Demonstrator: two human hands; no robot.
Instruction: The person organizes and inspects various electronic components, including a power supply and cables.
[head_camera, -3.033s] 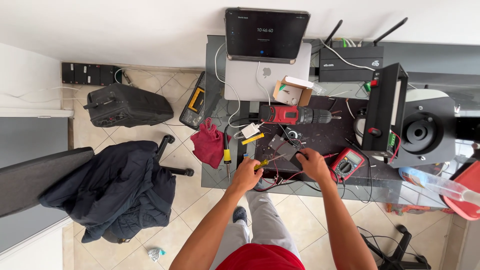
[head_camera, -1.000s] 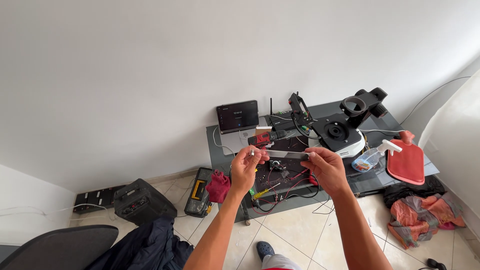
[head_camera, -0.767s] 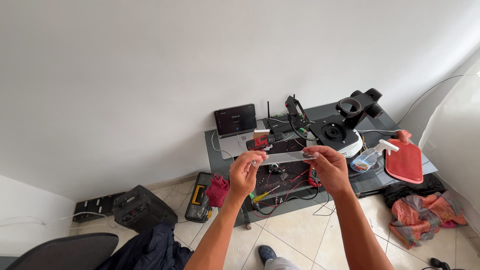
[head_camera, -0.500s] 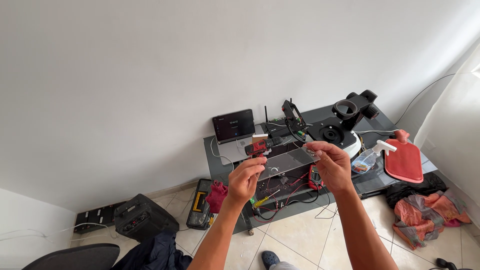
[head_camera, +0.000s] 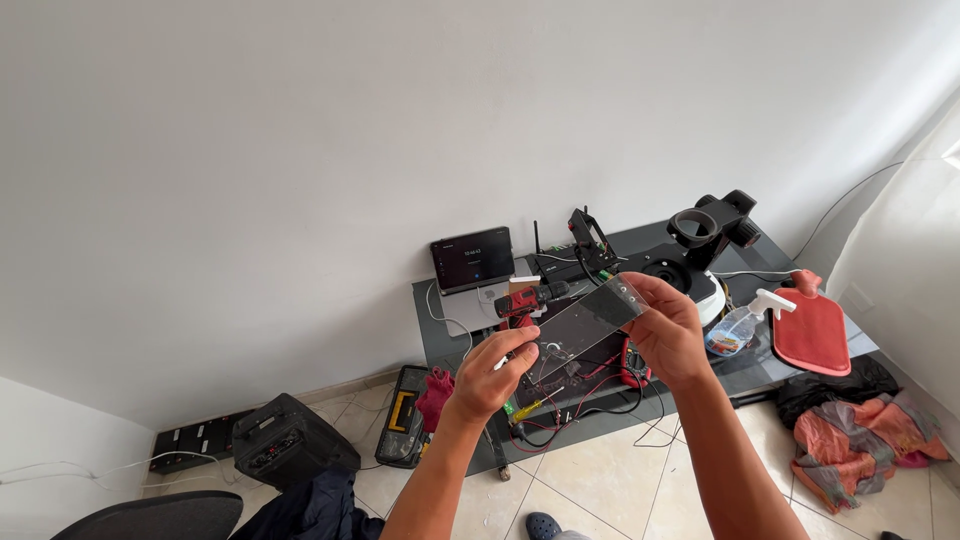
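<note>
White wall behind; dark glass table (head_camera: 455, 335) below. Left hand (head_camera: 487, 372) and right hand (head_camera: 668, 330) pinch opposite ends of a clear rectangular plate (head_camera: 583, 328), raised and tilted above the table's front edge. Red drill (head_camera: 524, 298) and microscope stand (head_camera: 712, 232) sit beyond. Step: inspection, apparently.

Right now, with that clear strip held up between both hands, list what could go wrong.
The transparent strip is pinched only at its ends by the left hand and right hand; a slack grip could likely let it drop onto the glass table, among the red wires. It hangs tilted, so bending may crack it.
</note>
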